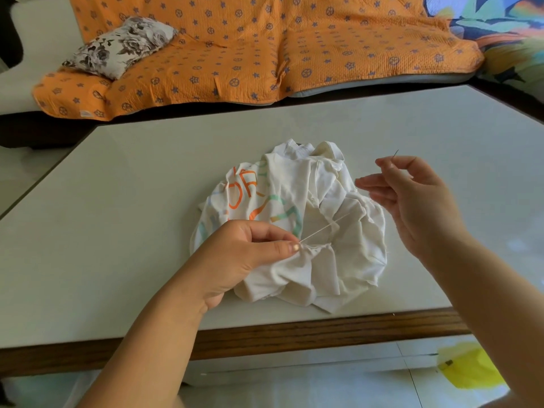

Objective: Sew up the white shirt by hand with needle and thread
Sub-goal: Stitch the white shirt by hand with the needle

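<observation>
Drawing a stitch tight, likely: white shirt (353, 245) crumpled on table (117, 216); left hand (244, 257) pinches its near fold, right hand (412, 195) beyond its right edge pinches needle (395, 153), thread (323, 228) taut. Next: re-enter needle beside that fold.

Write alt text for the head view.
A left hand pinches a gathered fold of a crumpled white shirt on a table; the right hand holds the needle raised, thread taut from the fold.

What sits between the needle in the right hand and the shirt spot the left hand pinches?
Nothing visible. The right hand holds the needle raised beside the white shirt; only the thread runs over the crumpled cloth from where the left hand pinches.
</observation>
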The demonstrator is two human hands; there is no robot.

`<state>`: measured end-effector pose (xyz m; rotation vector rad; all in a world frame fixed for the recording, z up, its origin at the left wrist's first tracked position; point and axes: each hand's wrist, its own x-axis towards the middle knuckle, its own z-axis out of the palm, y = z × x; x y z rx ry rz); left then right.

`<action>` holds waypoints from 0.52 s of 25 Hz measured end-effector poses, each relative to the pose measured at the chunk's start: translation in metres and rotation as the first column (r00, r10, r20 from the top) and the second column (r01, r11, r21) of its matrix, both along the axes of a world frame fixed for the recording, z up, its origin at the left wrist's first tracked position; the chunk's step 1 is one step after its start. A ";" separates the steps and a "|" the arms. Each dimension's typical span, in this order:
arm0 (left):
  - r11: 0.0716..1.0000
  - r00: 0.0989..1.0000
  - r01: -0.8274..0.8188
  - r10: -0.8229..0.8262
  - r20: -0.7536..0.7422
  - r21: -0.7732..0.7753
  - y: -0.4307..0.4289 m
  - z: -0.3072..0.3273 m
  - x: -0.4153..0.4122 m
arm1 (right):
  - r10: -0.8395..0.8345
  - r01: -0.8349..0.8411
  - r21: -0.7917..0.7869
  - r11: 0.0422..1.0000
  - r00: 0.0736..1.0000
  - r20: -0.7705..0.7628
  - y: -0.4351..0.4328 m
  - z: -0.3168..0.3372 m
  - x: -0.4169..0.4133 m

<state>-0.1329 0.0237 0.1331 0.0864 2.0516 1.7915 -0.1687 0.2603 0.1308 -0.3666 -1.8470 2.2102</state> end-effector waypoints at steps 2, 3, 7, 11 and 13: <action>1.000 1.000 0.019 -0.019 0.009 0.016 -0.003 0.001 -0.001 | -0.063 0.064 0.127 0.990 0.998 -0.011 0.006 -0.004 -0.004; 0.999 1.000 0.026 -0.027 0.016 0.031 -0.005 0.001 -0.001 | -0.092 0.094 0.178 0.980 0.996 -0.019 0.010 -0.007 -0.006; 0.996 0.999 0.014 -0.018 0.041 0.092 -0.013 0.004 -0.001 | -0.202 0.196 0.293 0.936 0.979 -0.009 0.027 -0.015 -0.016; 0.994 1.000 0.019 -0.020 0.014 0.109 -0.020 0.005 -0.002 | -0.278 0.229 0.416 0.880 0.958 0.062 0.040 -0.024 -0.018; 0.995 1.000 0.022 -0.023 0.011 0.096 -0.020 0.004 -0.002 | -0.274 0.209 0.464 0.861 0.959 0.077 0.039 -0.027 -0.017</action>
